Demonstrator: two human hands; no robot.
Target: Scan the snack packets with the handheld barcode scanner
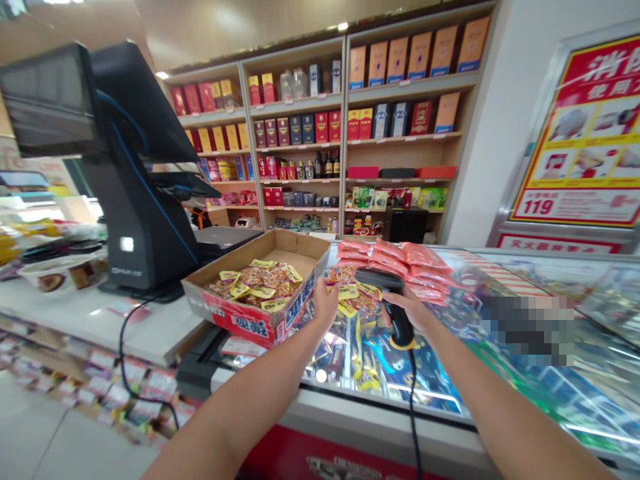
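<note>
My right hand [413,310] is wrapped round the grip of a black barcode scanner [400,319]. The scanner's head points left and its cord runs down over the counter's front edge. Close to the scanner head, my left hand [326,300] pinches the edge of a small snack packet [349,291] with a yellow label. More such packets lie on the glass beneath, so the held one's outline is hard to make out. Left of my left hand, an open cardboard box [240,321] holds several similar yellow-labelled snack packets [263,281].
Pink packets [400,260] are stacked on the glass counter [370,395], behind the scanner. A dark checkout terminal [140,200] stands at the left, with a cable hanging in front. Shelves of boxed goods [300,127] line the back wall. A red and yellow poster [585,133] hangs at right.
</note>
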